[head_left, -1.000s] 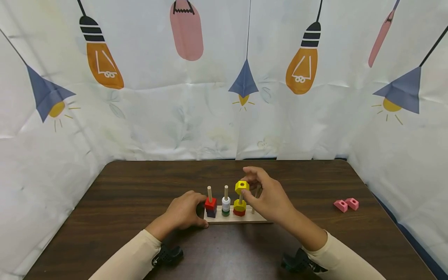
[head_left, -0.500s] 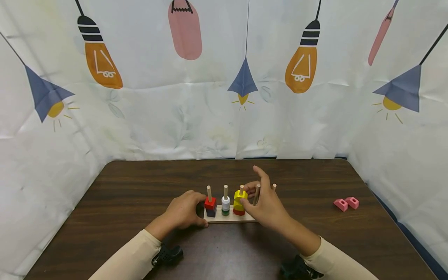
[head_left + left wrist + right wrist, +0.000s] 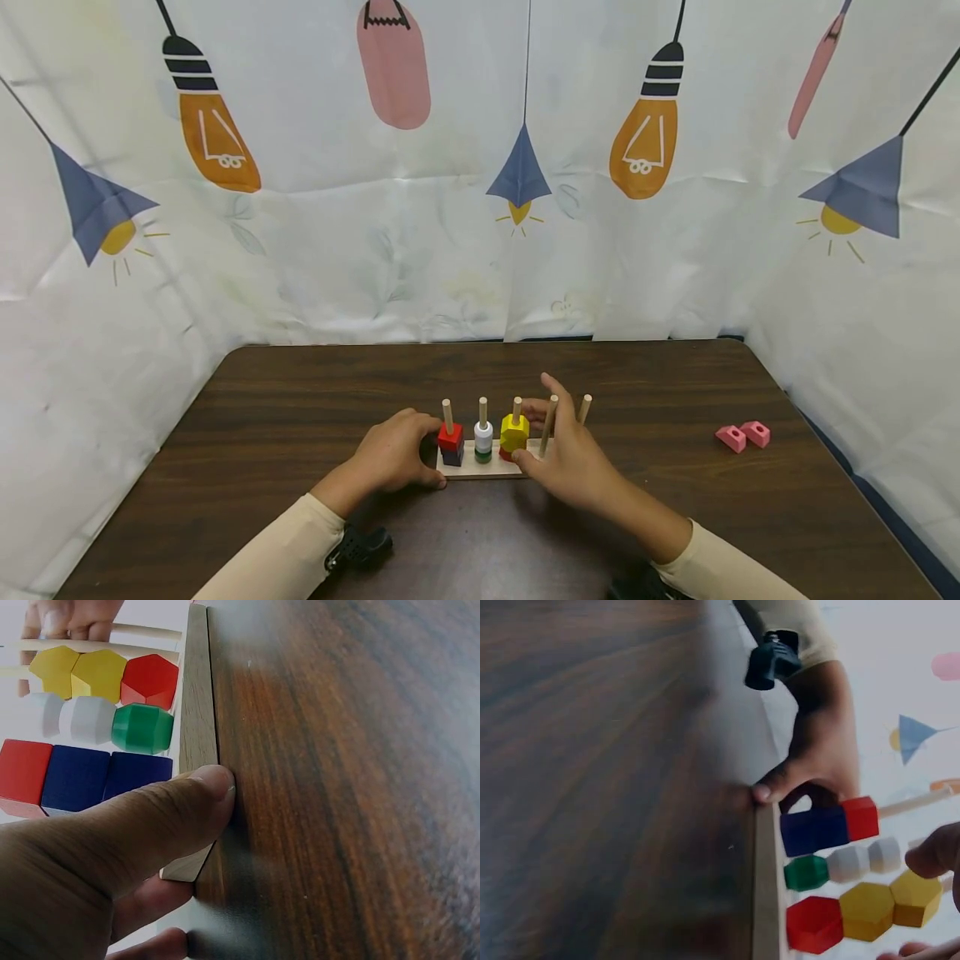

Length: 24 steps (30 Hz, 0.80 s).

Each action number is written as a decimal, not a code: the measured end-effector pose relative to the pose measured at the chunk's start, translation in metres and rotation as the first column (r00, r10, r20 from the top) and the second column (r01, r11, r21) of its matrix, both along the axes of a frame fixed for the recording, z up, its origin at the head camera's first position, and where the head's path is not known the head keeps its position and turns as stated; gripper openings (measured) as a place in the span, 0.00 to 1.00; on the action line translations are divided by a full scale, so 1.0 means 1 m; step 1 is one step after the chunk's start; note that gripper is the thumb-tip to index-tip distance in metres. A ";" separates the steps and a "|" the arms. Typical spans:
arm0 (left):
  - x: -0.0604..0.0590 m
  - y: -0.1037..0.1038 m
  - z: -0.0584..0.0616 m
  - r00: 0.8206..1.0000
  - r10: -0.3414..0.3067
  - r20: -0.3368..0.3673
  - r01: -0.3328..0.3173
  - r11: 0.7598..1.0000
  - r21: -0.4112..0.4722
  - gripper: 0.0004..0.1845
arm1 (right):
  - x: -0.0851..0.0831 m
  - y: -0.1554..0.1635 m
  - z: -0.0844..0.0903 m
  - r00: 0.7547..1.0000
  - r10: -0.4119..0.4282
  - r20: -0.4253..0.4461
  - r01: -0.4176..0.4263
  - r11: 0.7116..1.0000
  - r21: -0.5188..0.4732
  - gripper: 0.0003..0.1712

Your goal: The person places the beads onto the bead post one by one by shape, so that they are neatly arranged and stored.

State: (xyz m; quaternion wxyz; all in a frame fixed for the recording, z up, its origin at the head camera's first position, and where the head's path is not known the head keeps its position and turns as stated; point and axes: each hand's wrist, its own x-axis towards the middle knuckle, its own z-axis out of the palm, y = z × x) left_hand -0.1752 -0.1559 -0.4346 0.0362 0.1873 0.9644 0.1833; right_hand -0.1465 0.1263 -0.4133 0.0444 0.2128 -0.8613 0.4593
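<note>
A wooden peg board (image 3: 480, 472) lies on the table. My left hand (image 3: 396, 450) grips its left end, thumb (image 3: 214, 784) on the front edge and fingers behind. The leftmost peg carries a red cube (image 3: 450, 437) over two dark blue cubes (image 3: 75, 776). White beads (image 3: 86, 720) sit above a green bead (image 3: 142, 727) on the second peg. The third has two yellow blocks (image 3: 866, 910) over a red block (image 3: 814, 924). My right hand (image 3: 573, 454) is spread beside that stack, thumb in front and fingers behind, holding nothing.
Two bare pegs (image 3: 550, 425) rise at the board's right, partly behind or beside my right hand. Two pink blocks (image 3: 756, 433) lie on the brown table (image 3: 660, 375) toward the right. A printed white cloth (image 3: 450, 275) hangs behind the table.
My right hand has lowered the upper yellow block down the third peg onto the lower one and let go of it. My left hand has stayed in place on the board.
</note>
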 end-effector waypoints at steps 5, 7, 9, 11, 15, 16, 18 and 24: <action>0.000 0.000 0.000 1.000 0.003 0.001 -0.003 1.000 0.002 0.35 | 0.006 0.011 -0.009 0.997 0.072 0.018 -0.073 0.993 0.088 0.59; 0.000 0.000 0.000 1.000 0.003 0.000 -0.003 1.000 0.001 0.36 | 0.009 0.017 -0.012 0.994 0.099 0.035 -0.103 0.986 0.129 0.59; 0.001 0.000 0.000 1.000 0.002 -0.001 -0.002 1.000 0.003 0.36 | 0.011 0.023 -0.014 0.991 0.121 0.052 -0.128 0.978 0.168 0.58; 0.000 0.000 0.000 1.000 -0.001 -0.003 0.001 1.000 0.002 0.36 | 0.014 0.029 -0.015 0.988 0.133 0.079 -0.146 0.969 0.198 0.56; 0.000 -0.001 -0.001 1.000 -0.009 -0.007 0.009 1.000 0.007 0.35 | 0.018 0.041 -0.017 0.982 0.141 0.128 -0.169 0.954 0.248 0.50; 0.001 -0.001 -0.001 1.000 -0.009 -0.008 0.009 1.000 0.005 0.35 | 0.018 0.045 -0.017 0.981 0.143 0.134 -0.174 0.950 0.258 0.49; 0.001 -0.001 -0.001 1.000 -0.013 -0.010 0.013 1.000 0.005 0.35 | 0.019 0.053 -0.017 0.979 0.156 0.129 -0.186 0.943 0.277 0.44; 0.001 -0.001 0.000 1.000 -0.018 -0.009 0.018 1.000 0.008 0.34 | 0.019 0.083 -0.015 0.983 0.170 0.073 -0.185 0.928 0.323 0.27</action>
